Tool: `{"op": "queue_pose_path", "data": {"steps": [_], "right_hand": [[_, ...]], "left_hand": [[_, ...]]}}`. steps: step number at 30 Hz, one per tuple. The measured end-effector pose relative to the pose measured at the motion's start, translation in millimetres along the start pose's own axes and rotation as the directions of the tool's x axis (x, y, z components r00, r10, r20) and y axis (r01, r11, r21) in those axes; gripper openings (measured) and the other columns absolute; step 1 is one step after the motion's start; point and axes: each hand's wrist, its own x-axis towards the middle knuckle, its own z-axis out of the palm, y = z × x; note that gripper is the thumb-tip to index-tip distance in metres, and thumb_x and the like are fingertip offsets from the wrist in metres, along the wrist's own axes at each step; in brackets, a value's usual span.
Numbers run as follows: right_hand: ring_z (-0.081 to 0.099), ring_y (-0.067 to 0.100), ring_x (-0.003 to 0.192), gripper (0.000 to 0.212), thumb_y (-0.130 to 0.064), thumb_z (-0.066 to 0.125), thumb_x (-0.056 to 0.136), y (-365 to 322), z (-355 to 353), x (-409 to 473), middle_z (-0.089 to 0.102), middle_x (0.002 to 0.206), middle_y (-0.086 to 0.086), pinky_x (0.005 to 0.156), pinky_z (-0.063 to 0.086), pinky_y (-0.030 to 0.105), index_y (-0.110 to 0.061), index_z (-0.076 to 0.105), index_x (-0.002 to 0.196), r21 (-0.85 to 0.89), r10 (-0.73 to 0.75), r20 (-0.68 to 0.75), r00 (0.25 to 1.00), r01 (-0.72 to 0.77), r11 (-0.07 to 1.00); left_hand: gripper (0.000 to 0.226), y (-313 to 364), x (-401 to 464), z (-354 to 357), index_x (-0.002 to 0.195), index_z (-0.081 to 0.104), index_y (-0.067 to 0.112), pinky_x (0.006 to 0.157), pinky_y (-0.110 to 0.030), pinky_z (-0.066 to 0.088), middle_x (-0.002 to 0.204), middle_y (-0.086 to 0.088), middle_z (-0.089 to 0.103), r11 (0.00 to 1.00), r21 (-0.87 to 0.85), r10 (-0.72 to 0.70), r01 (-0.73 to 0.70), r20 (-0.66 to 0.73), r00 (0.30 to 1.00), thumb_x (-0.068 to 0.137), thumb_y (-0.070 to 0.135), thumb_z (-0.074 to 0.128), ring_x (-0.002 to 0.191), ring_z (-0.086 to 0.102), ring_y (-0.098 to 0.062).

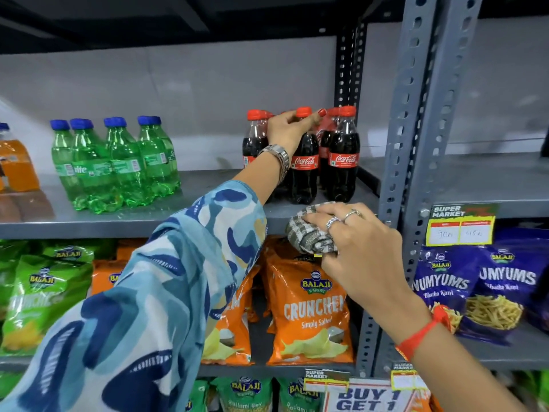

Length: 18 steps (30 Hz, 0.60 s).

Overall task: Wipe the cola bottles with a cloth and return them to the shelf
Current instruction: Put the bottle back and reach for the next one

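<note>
Several cola bottles with red caps and red labels stand grouped on the grey shelf [208,215]. My left hand [289,130] reaches up and its fingers wrap the neck of one front cola bottle [304,173], just below the cap. Another cola bottle [343,162] stands beside it on the right, untouched. My right hand [359,248] is lower, in front of the shelf edge, and holds a bunched grey-and-white checked cloth [310,234] under its fingers.
Green soda bottles [118,165] with blue caps stand left on the same shelf, orange drink bottles [16,162] at the far left. A perforated grey upright [416,114] rises right of the colas. Snack bags [309,310] fill the shelf below.
</note>
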Motion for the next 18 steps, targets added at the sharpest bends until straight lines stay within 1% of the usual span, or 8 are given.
{"op": "queue_pose_path", "data": {"steps": [2,5,8,10,13,15,17,18], "right_hand": [[0.062,0.017,0.090,0.052,-0.013,0.057,0.052,0,3,0,0.070,0.101,-0.008,0.051,0.032,0.016,-0.023,0.073,0.101,0.007,-0.006,-0.017,1.000,0.006,1.000],[0.062,0.019,0.089,0.052,-0.012,0.057,0.051,-2,6,1,0.070,0.100,-0.006,0.052,0.030,0.016,-0.021,0.073,0.100,0.011,-0.012,-0.029,0.999,0.013,1.000],[0.062,0.019,0.088,0.050,-0.011,0.055,0.053,-5,7,3,0.070,0.099,-0.006,0.052,0.029,0.016,-0.022,0.073,0.099,0.029,-0.009,-0.030,1.000,0.009,1.000],[0.062,0.018,0.087,0.049,-0.011,0.054,0.054,-6,6,3,0.070,0.099,-0.007,0.052,0.027,0.016,-0.023,0.072,0.098,0.028,-0.008,-0.020,1.000,0.009,1.000],[0.061,0.018,0.087,0.049,-0.011,0.055,0.055,-9,7,3,0.069,0.099,-0.008,0.049,0.020,0.014,-0.024,0.072,0.100,0.036,-0.004,0.006,1.000,0.004,0.999],[0.060,0.018,0.085,0.050,-0.010,0.056,0.054,-9,7,2,0.069,0.098,-0.008,0.051,0.012,0.010,-0.023,0.072,0.100,0.042,0.003,0.014,1.000,-0.003,0.999],[0.060,0.018,0.084,0.051,-0.011,0.056,0.053,-9,8,1,0.069,0.099,-0.007,0.053,0.010,0.008,-0.022,0.072,0.100,0.044,0.001,0.019,1.000,-0.002,0.999],[0.060,0.018,0.084,0.051,-0.011,0.056,0.052,-9,7,0,0.069,0.098,-0.007,0.053,0.010,0.008,-0.022,0.072,0.100,0.045,0.001,0.019,1.000,-0.002,0.999]], "left_hand": [[0.038,-1,4,0,0.101,0.065,0.005,0.060,-0.005,0.043,0.103,-0.010,0.070,1.000,0.024,0.000,0.001,-0.011,1.000,0.070,0.024,0.076,0.093,0.065,-0.016],[0.045,2,9,1,0.105,0.060,0.008,0.083,-0.021,0.049,0.108,-0.010,0.068,0.996,0.086,0.037,-0.036,-0.011,0.999,0.066,0.023,0.079,0.100,0.063,-0.019],[0.047,7,11,1,0.106,0.059,0.009,0.090,-0.036,0.051,0.092,-0.003,0.069,0.986,0.149,0.079,-0.080,0.018,0.997,0.065,0.020,0.079,0.095,0.066,-0.020],[0.048,9,11,0,0.109,0.058,0.008,0.089,-0.036,0.052,0.094,-0.005,0.070,0.979,0.171,0.103,-0.108,0.039,0.994,0.067,0.017,0.078,0.094,0.066,-0.020],[0.059,18,4,1,0.118,0.053,0.009,0.090,-0.027,0.049,0.115,-0.008,0.063,0.945,0.271,0.184,-0.185,0.027,0.982,0.067,0.023,0.078,0.104,0.059,-0.017],[0.061,33,-3,-1,0.120,0.053,0.009,0.095,-0.025,0.045,0.121,-0.006,0.060,0.888,0.306,0.364,-0.343,-0.013,0.931,0.067,0.029,0.077,0.110,0.055,-0.015],[0.049,47,-9,-17,0.114,0.058,0.007,0.097,-0.028,0.045,0.115,-0.005,0.062,0.809,0.268,0.564,-0.523,-0.108,0.818,0.073,0.028,0.072,0.109,0.057,-0.017],[0.041,52,-8,-28,0.111,0.059,0.005,0.097,-0.032,0.046,0.113,-0.007,0.063,0.787,0.218,0.613,-0.577,-0.170,0.772,0.076,0.025,0.068,0.107,0.058,-0.018]]}}
